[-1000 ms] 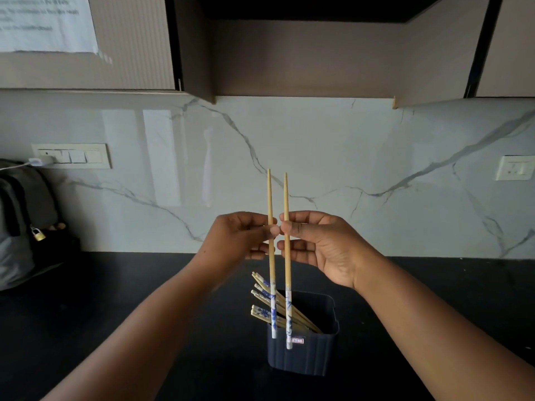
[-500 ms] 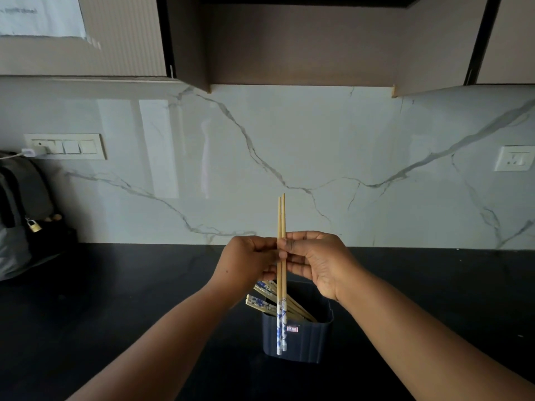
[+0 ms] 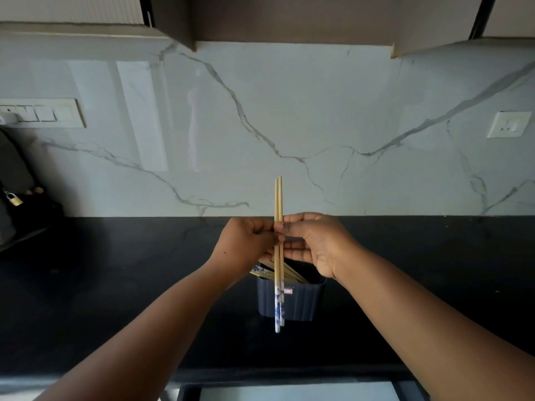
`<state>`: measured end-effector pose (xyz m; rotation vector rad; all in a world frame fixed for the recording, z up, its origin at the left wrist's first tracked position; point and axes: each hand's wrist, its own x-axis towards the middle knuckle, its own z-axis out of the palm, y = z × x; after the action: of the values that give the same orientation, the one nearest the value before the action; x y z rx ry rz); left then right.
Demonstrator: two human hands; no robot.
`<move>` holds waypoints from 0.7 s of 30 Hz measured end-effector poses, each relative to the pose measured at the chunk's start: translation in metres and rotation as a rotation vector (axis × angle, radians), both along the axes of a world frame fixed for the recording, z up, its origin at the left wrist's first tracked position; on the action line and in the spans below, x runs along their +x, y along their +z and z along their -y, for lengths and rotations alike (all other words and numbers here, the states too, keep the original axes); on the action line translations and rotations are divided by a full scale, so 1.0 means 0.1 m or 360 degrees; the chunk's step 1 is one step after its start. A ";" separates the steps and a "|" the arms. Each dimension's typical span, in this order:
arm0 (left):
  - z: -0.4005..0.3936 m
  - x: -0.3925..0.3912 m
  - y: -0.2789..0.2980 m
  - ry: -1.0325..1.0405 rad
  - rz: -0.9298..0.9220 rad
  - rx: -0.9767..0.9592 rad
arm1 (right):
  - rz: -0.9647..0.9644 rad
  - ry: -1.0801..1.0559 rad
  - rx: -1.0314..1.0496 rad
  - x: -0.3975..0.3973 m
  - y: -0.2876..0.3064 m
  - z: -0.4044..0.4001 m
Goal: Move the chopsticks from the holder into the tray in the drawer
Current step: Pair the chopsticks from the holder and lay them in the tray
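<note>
Two wooden chopsticks with blue-and-white patterned lower ends stand upright side by side, pinched at mid-length between my left hand and my right hand. Both hands meet above a dark ribbed holder on the black counter. Several more chopsticks lean inside the holder, tips to the left. A pale strip at the bottom edge may be the open drawer; no tray can be made out there.
The black counter runs the full width below a marble backsplash. A grey bag with a padlock sits at the far left. Wall cabinets hang overhead. A switch panel and a socket are on the wall.
The two chopsticks, held apart a second ago, have been brought together into one pair. Both hands have come lower and closer to the holder, and the view has tilted downward.
</note>
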<state>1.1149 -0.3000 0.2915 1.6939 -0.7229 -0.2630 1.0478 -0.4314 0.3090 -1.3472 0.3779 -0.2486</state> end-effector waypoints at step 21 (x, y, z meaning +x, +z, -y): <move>-0.02 -0.29 -0.63 -0.0074 -0.0269 -0.0033 | -0.0242 0.0031 -0.0204 -0.29 -0.62 0.07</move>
<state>1.0862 -0.2979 0.2286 1.6146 -0.6378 -0.4247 1.0193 -0.4385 0.2473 -1.5001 0.4822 -0.1567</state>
